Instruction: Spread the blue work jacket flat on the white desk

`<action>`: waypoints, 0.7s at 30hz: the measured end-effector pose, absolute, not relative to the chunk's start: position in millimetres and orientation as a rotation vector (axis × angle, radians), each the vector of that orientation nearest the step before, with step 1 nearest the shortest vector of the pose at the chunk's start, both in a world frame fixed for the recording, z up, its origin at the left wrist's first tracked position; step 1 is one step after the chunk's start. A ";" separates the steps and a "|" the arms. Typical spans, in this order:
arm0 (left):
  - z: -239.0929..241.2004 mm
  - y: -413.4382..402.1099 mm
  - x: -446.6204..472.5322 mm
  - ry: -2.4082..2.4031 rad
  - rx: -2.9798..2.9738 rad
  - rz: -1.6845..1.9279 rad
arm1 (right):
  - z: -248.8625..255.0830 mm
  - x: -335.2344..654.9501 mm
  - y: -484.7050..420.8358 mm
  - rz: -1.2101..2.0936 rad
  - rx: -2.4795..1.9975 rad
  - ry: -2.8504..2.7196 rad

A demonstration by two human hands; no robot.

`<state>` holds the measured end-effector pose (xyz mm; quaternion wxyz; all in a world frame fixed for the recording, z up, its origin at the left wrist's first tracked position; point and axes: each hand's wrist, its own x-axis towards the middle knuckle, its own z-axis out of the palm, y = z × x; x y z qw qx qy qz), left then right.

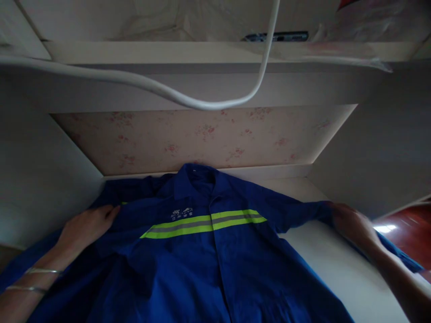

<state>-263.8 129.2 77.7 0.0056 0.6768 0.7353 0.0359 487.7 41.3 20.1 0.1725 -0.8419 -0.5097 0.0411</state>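
Head view. A recessed alcove with pale side walls and a floral-papered back panel [202,134] encloses a white bench [336,269]; a shelf [202,51] spans overhead, and a white cable [188,96] sags in a loop below it.

All positions are given relative to the blue work shirt [202,260], which lies front-up on the bench, collar [195,176] toward the back panel, a yellow-green reflective band [205,223] across its chest.

The left hand [87,226] rests flat on the shirt's left shoulder, fingers extended, not closed on the cloth; two thin bracelets [40,271] circle its wrist.

The right hand [353,224] lies on the end of the shirt's right sleeve [303,211]. Blur hides the fingers, so it cannot be told whether its grip is pinching the cloth or merely resting on it.

Likely faults: the right cuff sits at the bench's right edge, above a red-brown floor [411,229], and could slide off if released; the shirt's left side is bunched against the alcove wall and may crease when pressed.

Open room: bare bench lies to the right of the shirt's body and below the sleeve. Left and rear are closed by walls, and the cable hangs clear above the collar.
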 end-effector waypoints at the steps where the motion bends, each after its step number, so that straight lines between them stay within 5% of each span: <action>1: 79.1 140.6 -252.7 2.255 2.131 0.103 | 25.0 462.7 63.4 0.181 -2.316 -1.551; 10: 36.2 223.2 -172.5 2.017 2.094 0.018 | 2.9 274.1 214.1 0.646 -1.975 -1.964; 21: 48.2 239.7 -148.4 1.914 2.217 -0.020 | 2.5 246.4 249.4 0.571 -2.042 -1.995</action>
